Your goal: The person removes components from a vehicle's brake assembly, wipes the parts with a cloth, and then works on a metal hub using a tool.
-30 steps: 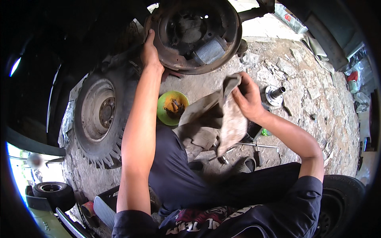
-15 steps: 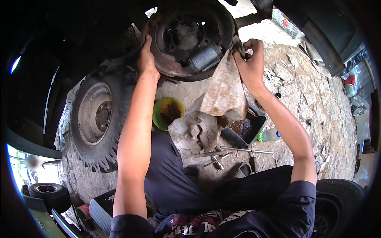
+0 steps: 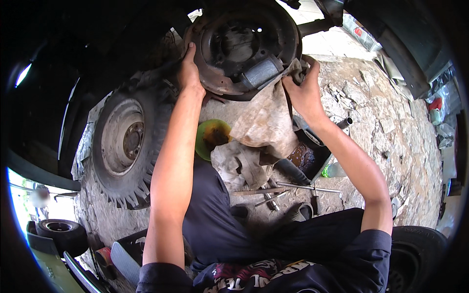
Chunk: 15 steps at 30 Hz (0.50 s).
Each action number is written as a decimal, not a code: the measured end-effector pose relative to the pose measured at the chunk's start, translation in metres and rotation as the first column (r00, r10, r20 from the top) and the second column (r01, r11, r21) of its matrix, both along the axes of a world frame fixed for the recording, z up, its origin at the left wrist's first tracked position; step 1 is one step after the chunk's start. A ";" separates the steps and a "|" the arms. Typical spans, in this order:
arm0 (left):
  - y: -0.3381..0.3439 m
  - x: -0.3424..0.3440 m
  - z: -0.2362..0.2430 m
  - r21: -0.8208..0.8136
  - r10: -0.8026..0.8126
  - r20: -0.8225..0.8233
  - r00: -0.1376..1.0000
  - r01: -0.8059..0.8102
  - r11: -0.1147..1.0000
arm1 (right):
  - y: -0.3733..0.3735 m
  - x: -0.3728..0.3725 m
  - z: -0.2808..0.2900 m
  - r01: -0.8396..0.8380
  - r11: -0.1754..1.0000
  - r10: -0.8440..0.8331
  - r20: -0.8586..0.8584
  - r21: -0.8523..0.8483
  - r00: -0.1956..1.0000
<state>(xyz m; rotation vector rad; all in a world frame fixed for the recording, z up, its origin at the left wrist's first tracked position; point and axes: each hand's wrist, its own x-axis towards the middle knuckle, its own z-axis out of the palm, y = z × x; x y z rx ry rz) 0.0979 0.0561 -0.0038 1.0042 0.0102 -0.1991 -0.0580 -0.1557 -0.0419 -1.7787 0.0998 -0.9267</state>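
Note:
My left hand [image 3: 189,73] grips the left rim of a rusty, dark brake backing plate [image 3: 210,46] at the top, thumb along its edge. A grey cylindrical part [image 3: 261,72] sits on its lower right. My right hand [image 3: 305,80] has its fingers curled round a dirty beige cloth [image 3: 261,117] at the plate's lower right edge. The cloth hangs down over part of a green bowl [image 3: 210,133] with dark, rusty stains. A dark container [image 3: 312,168] with brown liquid stands below my right hand.
A large wheel [image 3: 122,136] stands left; another tire [image 3: 420,244] is at lower right. Metal bars [image 3: 308,188], a bottle [image 3: 332,171] and a tube-topped part [image 3: 344,122] are on the rough floor. Dark vehicle bodywork overhangs the top. A smaller wheel [image 3: 58,228] lies lower left.
My right hand has lifted the cloth from beside the bowl up against the plate's lower right edge, shifting slightly down and left since half a second ago. My left hand stays on the rim.

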 end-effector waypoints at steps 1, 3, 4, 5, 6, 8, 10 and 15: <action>-0.004 -0.004 0.002 -0.002 -0.004 -0.005 1.000 0.004 1.000 | 0.000 -0.001 -0.004 -0.038 0.999 0.038 0.013 0.031 0.999; -0.001 -0.007 0.005 0.006 0.007 -0.017 1.000 -0.007 1.000 | 0.014 -0.007 -0.009 -0.113 0.971 0.142 -0.130 0.211 0.981; 0.003 -0.004 0.004 0.015 0.016 -0.026 1.000 -0.016 1.000 | 0.030 -0.014 -0.005 -0.139 0.943 0.203 -0.192 0.303 0.960; 0.007 -0.002 0.003 0.025 0.027 -0.034 0.999 -0.026 0.999 | 0.047 -0.022 0.000 -0.105 0.961 0.184 -0.312 0.254 0.932; 0.001 0.001 0.002 0.015 0.015 -0.032 0.999 -0.014 1.000 | 0.048 -0.016 -0.019 -0.122 0.930 0.246 -0.342 0.346 0.907; 0.002 0.007 -0.003 0.013 0.017 -0.030 0.999 -0.016 1.000 | 0.064 -0.010 -0.025 -0.197 0.857 0.326 -0.205 0.477 0.923; -0.004 -0.002 0.000 0.032 0.028 -0.040 0.999 -0.027 0.999 | 0.068 -0.009 -0.021 -0.195 0.825 0.373 -0.250 0.531 0.894; -0.001 0.005 -0.003 0.035 0.045 -0.042 0.998 -0.043 0.998 | 0.073 -0.057 -0.003 -0.305 0.783 0.608 -0.559 0.543 0.565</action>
